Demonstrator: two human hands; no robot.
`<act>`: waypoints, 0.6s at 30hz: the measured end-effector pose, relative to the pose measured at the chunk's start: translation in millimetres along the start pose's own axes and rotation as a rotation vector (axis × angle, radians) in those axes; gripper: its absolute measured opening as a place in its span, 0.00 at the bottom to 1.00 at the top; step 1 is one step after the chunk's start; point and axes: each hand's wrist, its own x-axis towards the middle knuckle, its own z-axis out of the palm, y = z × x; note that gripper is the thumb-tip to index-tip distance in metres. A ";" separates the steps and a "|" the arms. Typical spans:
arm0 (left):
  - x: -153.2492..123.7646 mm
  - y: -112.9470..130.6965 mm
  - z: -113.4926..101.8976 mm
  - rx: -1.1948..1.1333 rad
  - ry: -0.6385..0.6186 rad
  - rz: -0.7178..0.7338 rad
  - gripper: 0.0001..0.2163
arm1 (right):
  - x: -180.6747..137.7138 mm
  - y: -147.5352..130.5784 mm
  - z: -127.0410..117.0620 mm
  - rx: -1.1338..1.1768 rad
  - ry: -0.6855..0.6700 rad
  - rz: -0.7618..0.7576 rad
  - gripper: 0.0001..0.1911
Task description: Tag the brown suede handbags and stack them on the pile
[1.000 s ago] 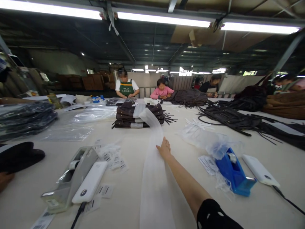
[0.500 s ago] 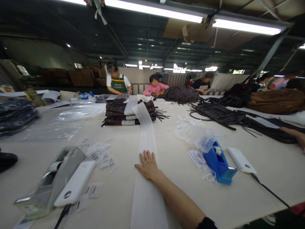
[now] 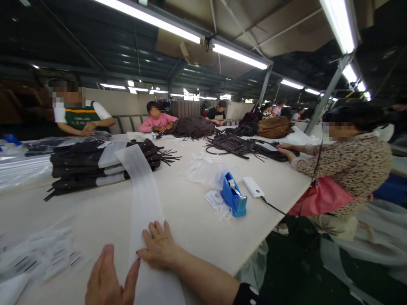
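A long white translucent strip (image 3: 140,186) runs along the pale table (image 3: 190,216) from a stack of dark folded garments (image 3: 82,163) toward me. My right hand (image 3: 160,245) lies flat on the strip's near part, fingers spread. Just to its left, my left hand (image 3: 108,279) hovers at the strip's left edge with its fingers stretched out, holding nothing.
A blue tape dispenser (image 3: 233,197), a white power bank (image 3: 253,187) with its cable, and clear bags (image 3: 203,169) lie to the right. Barcode labels (image 3: 47,254) are scattered at left. A seated person (image 3: 343,165) works at the table's right edge; others work at the far side.
The view has swung to the right. My right hand slid down the strip toward me, and my left hand has come into view beside it.
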 end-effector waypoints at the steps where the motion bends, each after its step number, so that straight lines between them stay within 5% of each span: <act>1: 10.1 8.5 2.6 -0.001 0.046 -0.054 0.39 | -5.5 0.2 3.6 -0.007 -0.024 0.000 0.33; 5: 52.1 21.3 14.8 -0.101 0.164 -0.418 0.32 | -11.6 0.6 13.9 -0.016 -0.038 0.025 0.33; 7: 68.3 10.3 30.7 -0.060 0.165 -0.413 0.28 | -10.2 0.0 15.0 -0.013 -0.027 0.020 0.33; 10: 80.6 -17.9 65.0 0.122 -0.015 -0.076 0.23 | -8.1 0.7 13.7 -0.008 -0.010 -0.008 0.31; 13: 77.6 -43.1 93.5 0.359 -0.346 0.291 0.19 | -5.7 5.6 12.3 0.043 0.047 -0.035 0.29; 15: 70.1 -52.4 102.7 0.498 -0.510 0.406 0.20 | -3.9 10.4 12.4 0.112 0.129 0.031 0.24; 18: 60.4 -55.8 106.8 0.640 -0.522 0.450 0.22 | -0.8 17.9 15.8 0.164 0.234 0.239 0.19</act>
